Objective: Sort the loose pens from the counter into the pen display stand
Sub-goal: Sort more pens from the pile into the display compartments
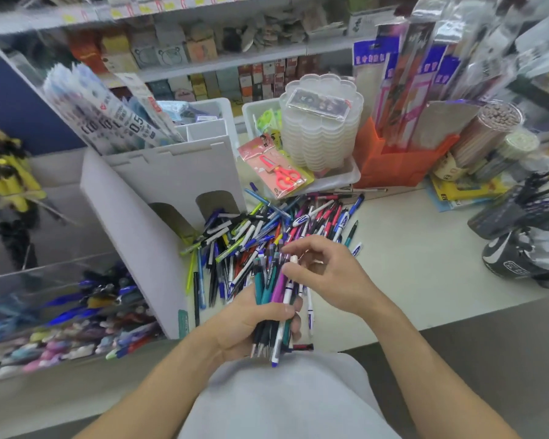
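Pen bundle [274,299] within left fingers [293,312]

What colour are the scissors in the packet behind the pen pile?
Red scissors, seen in the head view.

Bright, even light; blurred, warped edges.

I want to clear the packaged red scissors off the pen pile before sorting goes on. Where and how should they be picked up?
Pinch the scissors pack at its near lower corner, which sticks out over the pen pile, coming from the front right. The pack is flat and leans tilted against the white tray, so that free edge lets fingers slip under. The right hand seems better placed; the left hand grips a pen bundle.
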A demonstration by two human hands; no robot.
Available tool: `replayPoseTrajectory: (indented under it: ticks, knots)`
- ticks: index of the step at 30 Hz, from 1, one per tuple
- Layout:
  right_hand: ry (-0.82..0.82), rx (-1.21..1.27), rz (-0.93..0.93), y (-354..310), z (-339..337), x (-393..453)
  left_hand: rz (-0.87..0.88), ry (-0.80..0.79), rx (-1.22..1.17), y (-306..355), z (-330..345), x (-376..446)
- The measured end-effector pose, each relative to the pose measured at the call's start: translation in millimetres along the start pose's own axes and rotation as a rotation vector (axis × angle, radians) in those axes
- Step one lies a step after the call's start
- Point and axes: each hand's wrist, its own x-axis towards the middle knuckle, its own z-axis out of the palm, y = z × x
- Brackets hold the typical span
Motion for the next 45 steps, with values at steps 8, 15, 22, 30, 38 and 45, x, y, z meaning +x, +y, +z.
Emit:
replayPoseTrajectory:
  ticks: [8,15,22,30,38,45]
  knots:
    - [-0.307,-0.179,-0.013,-47.2,18.2,5.0,0.036,-0.017,-0.044,0.0,-27.2,-54.1]
    - [-0.326,-0.031,-0.039,-64.6,47.8,10.2,0.099,0.100,-0.130,3.6,-37.9,-83.4]
    - [-0.341,0.173,0.030,-81.0,63.2,16.2,0.128,0.109,-0.191,5.0,-58.7,-102.2]
    - [-0.491,-0.035,-0.036,-96.4,77.3,26.2,0.169,-0.017,-0.394,12.0,-69.6,-114.2]
    - [-0.604,-0.291,-0.097,-117.8,88.0,36.1,0.149,0.098,-0.246,16.1,-83.0,-122.6]
    - [-0.472,-0.141,-0.059,-118.1,90.9,46.4,0.182,0.036,-0.354,18.0,-88.3,-125.3]
